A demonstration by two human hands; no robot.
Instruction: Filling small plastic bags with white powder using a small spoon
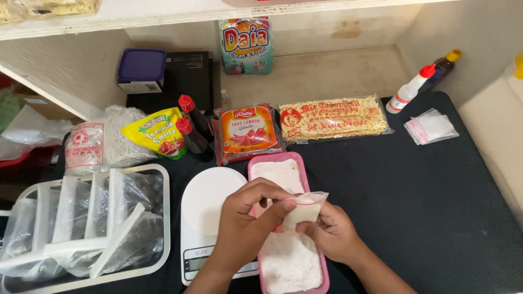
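Illumination is bright, even and diffuse from overhead — shadows are soft, deepest under the white shelf. Faint sheen on the plastic bags. Focus is sharp centrally; slight wide-angle bending at the edges.

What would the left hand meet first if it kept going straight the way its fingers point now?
The left hand points right, toward the right hand. Its fingertips already pinch the small clear bag of white powder, so that bag comes first, then the right hand just behind it. Both are held over the pink tray; depth is unclear.
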